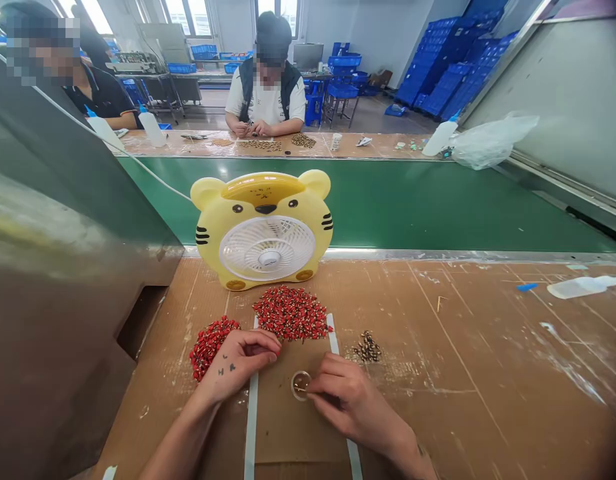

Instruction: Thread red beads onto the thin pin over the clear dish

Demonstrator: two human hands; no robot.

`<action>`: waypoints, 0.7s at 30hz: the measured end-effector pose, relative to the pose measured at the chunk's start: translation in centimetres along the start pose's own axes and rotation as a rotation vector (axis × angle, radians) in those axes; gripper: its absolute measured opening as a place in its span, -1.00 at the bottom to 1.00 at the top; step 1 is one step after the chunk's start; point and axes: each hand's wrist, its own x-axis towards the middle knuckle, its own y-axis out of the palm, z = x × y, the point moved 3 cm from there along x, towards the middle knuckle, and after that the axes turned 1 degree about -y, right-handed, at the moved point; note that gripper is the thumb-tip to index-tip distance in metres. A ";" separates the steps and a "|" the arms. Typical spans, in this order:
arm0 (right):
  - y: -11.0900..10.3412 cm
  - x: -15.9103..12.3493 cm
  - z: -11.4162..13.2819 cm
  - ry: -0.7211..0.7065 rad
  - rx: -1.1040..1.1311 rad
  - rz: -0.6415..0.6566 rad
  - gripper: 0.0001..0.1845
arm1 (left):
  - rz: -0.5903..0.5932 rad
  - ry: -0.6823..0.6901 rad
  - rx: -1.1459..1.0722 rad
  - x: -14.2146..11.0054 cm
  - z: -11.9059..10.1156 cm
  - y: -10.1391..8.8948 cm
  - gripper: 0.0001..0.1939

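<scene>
My left hand [243, 357] is closed in a pinch in front of a large heap of small red parts with dark and pale ends [291, 313]. What its fingertips hold, if anything, is too small to make out. A second heap of red parts [208, 343] lies beside that wrist. My right hand [345, 390] pinches a thin, pale, toothpick-like stick [301, 389], its tip over a small round clear dish [294, 379]. To the right of the heaps lies a small pile of dark and gold parts [368, 348].
A yellow animal-shaped fan [263, 230] stands behind the heaps, before a green conveyor belt [438, 207]. A metal housing [63, 267] rises at left. A white squeeze bottle [578, 287] lies at right. Across the belt, a person [268, 87] handles small parts; another sits at left.
</scene>
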 end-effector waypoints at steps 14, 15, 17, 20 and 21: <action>-0.5 1.1 -0.7 -0.064 -0.126 0.014 -0.76 | 0.095 -0.241 -0.436 -0.9 3.3 1.4 -0.82; -0.4 1.1 -0.7 -0.072 -0.123 0.032 -0.76 | 0.085 -0.240 -0.448 -0.9 3.2 1.4 -0.82; -0.3 1.1 -0.8 -0.077 -0.123 0.053 -0.76 | 0.040 -0.212 -0.457 -0.8 2.9 1.3 -0.84; -0.2 1.0 -1.0 -0.064 -0.140 0.063 -0.75 | -0.051 -0.173 -0.473 -0.7 2.6 1.0 -0.85; -0.1 1.0 -1.0 -0.067 -0.143 0.072 -0.76 | -0.079 -0.176 -0.481 -0.6 2.7 1.0 -0.84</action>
